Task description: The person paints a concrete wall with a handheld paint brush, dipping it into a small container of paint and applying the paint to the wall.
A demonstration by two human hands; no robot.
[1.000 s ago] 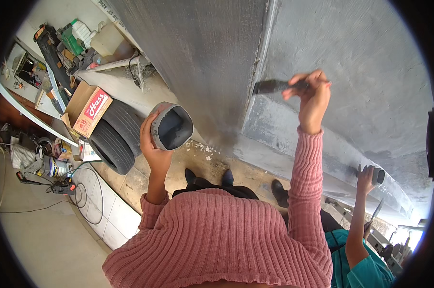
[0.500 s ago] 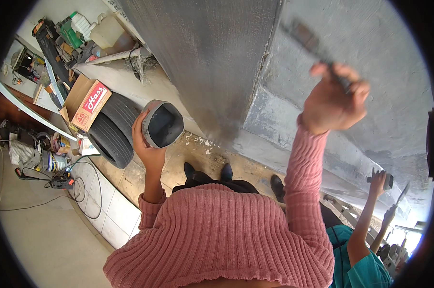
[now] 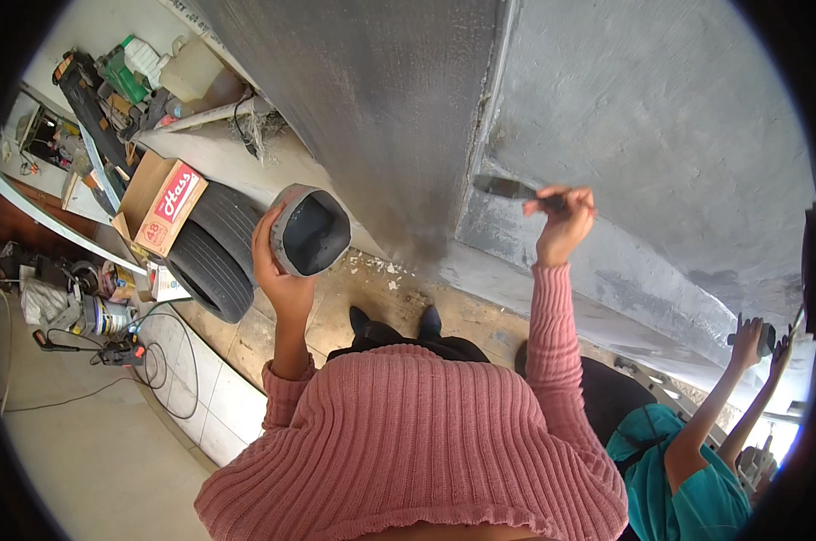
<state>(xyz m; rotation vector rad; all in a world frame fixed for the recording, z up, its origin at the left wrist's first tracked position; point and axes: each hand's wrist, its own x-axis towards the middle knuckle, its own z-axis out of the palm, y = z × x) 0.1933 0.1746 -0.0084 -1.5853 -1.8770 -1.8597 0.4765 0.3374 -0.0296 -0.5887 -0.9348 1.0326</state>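
Observation:
My left hand [image 3: 280, 278] is wrapped round the side of a cut-off grey container [image 3: 293, 215] with dark grey paint [image 3: 316, 236] inside. In my right hand [image 3: 563, 227] is a paintbrush [image 3: 505, 187], gripped by its handle, its dark tip pointing left. That tip lies over the edge between a dark grey wall face [image 3: 363, 99] and a lighter, patchy grey wall [image 3: 651, 117]. Whether the bristles touch the surface I cannot tell.
On the right, a person in a teal top [image 3: 678, 469] holds a small dark container [image 3: 766, 341] by the wall. Two tires [image 3: 211, 261], an open cardboard box [image 3: 155, 203], jugs [image 3: 192, 70] and a coiled cable [image 3: 169, 361] stand left. Paint flakes [image 3: 381, 268] dot the floor.
My right hand has come down and left with the paintbrush, towards the wall edge. The left hand holds the container nearly where it was. The other person's hands have shifted right.

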